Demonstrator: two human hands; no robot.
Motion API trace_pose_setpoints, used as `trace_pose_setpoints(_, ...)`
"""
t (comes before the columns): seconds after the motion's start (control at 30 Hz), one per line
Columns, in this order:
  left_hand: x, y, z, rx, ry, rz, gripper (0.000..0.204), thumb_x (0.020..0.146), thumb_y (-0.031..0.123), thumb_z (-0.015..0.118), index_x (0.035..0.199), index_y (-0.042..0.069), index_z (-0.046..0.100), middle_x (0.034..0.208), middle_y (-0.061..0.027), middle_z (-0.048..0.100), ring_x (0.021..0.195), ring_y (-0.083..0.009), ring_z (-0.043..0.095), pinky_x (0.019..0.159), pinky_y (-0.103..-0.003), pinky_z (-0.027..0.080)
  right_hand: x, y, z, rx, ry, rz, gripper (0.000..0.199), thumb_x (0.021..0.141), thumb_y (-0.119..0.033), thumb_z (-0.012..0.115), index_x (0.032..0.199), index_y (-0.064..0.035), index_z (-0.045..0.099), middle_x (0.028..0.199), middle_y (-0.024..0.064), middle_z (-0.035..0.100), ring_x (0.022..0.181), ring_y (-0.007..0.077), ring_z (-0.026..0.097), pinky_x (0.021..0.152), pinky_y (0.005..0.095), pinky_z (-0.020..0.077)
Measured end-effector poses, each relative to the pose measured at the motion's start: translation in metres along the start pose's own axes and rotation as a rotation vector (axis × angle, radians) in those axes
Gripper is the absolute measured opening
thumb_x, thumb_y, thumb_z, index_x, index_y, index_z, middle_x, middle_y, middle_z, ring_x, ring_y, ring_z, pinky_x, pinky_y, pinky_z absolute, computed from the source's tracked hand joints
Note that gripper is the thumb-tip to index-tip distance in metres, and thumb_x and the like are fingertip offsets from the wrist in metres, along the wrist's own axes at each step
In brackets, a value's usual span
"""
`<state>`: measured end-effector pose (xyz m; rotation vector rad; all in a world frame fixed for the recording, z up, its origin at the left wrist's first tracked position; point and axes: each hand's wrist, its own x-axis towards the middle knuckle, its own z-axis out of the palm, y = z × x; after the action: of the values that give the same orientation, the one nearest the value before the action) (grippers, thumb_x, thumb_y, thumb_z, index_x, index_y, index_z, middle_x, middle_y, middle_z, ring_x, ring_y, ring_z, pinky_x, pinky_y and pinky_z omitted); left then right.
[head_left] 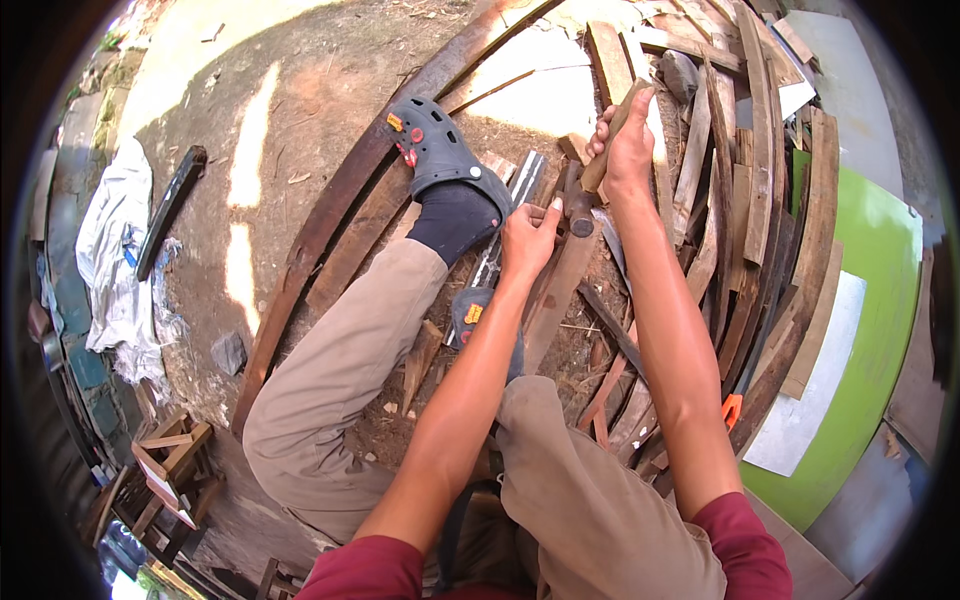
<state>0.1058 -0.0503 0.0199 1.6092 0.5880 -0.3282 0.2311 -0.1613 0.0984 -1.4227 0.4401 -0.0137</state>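
In my right hand [628, 150] is a hammer [581, 222], gripped by its wooden handle with my thumb along it. Its dark, round-faced head hangs low, just right of my left hand [530, 238]. My left fingers are closed in a pinch over a wooden plank [552, 312]; what they hold, if anything, is hidden. Left of that hand runs a bar with a light, shiny edge [524, 180]. My left foot, in a dark grey clog [440, 150] with coloured charms, rests over the boards. A second clog [470, 315] shows partly behind my left forearm.
A long, dark beam [300, 270] lies left of my foot. Stacked boards [765, 150] crowd the right, beside a green panel [865, 330]. An orange object [732, 410] sits by my right elbow. Far left are white cloth [115, 250], a stone [229, 353] and a small wooden frame [180, 455].
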Motion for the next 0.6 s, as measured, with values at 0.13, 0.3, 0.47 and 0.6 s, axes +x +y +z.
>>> trace_pose_setpoints(0.13, 0.002, -0.022, 0.001, -0.183, -0.094, 0.043, 0.038, 0.093, 0.031, 0.073, 0.1, -0.006, 0.066, 0.081, -0.0082, 0.071, 0.068, -0.0126, 0.066, 0.062, -0.026, 0.051, 0.026, -0.014, -0.004, 0.062, -0.154, 0.021, 0.071, 0.095, -0.076, 0.04, 0.084, -0.0068, 0.052, 0.065, 0.0022, 0.05, 0.052, 0.0117, 0.047, 0.05, 0.0289, 0.0426)
trace_pose_setpoints(0.3, 0.008, -0.024, -0.002, -0.128, -0.126, 0.1, 0.038, 0.094, 0.031, 0.073, 0.1, -0.005, 0.066, 0.081, -0.0084, 0.071, 0.07, -0.012, 0.066, 0.062, -0.027, 0.051, 0.058, -0.039, -0.002, 0.2, -0.458, 0.243, 0.061, 0.097, -0.067, 0.036, 0.07, -0.013, 0.043, 0.062, -0.0002, 0.042, 0.052, 0.0125, 0.04, 0.052, 0.0296, 0.0354)
trace_pose_setpoints(0.47, -0.002, -0.006, -0.01, 0.045, -0.103, 0.151, 0.039, 0.096, 0.035, 0.068, 0.102, -0.003, 0.067, 0.085, -0.0113, 0.072, 0.076, -0.0168, 0.067, 0.072, -0.035, 0.053, 0.047, -0.038, -0.017, 0.269, -0.368, 0.217, 0.042, 0.093, -0.045, 0.039, 0.066, -0.0139, 0.037, 0.059, -0.0002, 0.037, 0.051, 0.0147, 0.037, 0.052, 0.0328, 0.0347)
trace_pose_setpoints(0.6, -0.004, 0.008, -0.003, 0.114, 0.12, 0.319, 0.041, 0.099, 0.039, 0.06, 0.107, 0.0, 0.068, 0.096, -0.0165, 0.072, 0.088, -0.0243, 0.068, 0.086, -0.039, 0.051, 0.035, -0.042, -0.014, 0.246, -0.254, 0.168, 0.039, 0.092, -0.043, 0.039, 0.067, -0.0133, 0.038, 0.057, 0.0, 0.038, 0.05, 0.0156, 0.037, 0.052, 0.0336, 0.0354)
